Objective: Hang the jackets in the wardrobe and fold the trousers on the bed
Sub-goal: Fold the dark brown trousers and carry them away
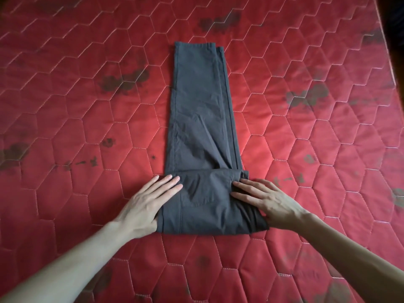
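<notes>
While one pair of trousers (201,119) lies folded, two flat hands (150,202) press it.

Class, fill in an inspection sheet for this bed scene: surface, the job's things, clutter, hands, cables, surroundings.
Surface: red quilted mattress with a hexagon stitch pattern and dark blotches.
Job's things: grey trousers lying lengthwise, legs stacked, near end folded over once; no jackets seen.
Clutter: nothing seen.
Hands: left hand flat, fingers straight, at the fold's left edge; right hand flat, fingers spread, on the fold's right side.
Cables: nothing seen.
Surroundings: dark strip beyond the mattress's far right edge, too dim to tell.
</notes>
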